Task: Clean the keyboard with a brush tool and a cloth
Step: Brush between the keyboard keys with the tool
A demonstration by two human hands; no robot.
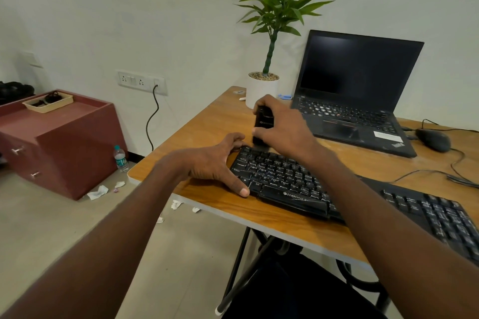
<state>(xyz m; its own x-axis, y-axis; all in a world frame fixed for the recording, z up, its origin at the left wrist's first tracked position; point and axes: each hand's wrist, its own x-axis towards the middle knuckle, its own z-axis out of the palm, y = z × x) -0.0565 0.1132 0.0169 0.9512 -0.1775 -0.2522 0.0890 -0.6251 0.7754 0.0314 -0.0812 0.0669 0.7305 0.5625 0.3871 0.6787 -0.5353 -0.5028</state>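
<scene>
— Where is the keyboard (285, 179)?

— Lower middle of the frame, on the wooden table (212, 122), running off toward the lower right.

— And the hands?

— The left hand (215, 163) lies spread at the keyboard's left end, thumb on its near corner. The right hand (282, 124), just above centre, curls round a black brush tool (261, 124) held upright; its lower end seems to meet the top-left keys, though it is blurred there.

— Anything behind?

— An open laptop (357, 90) at upper right, a potted plant (272, 33) beside it.
</scene>
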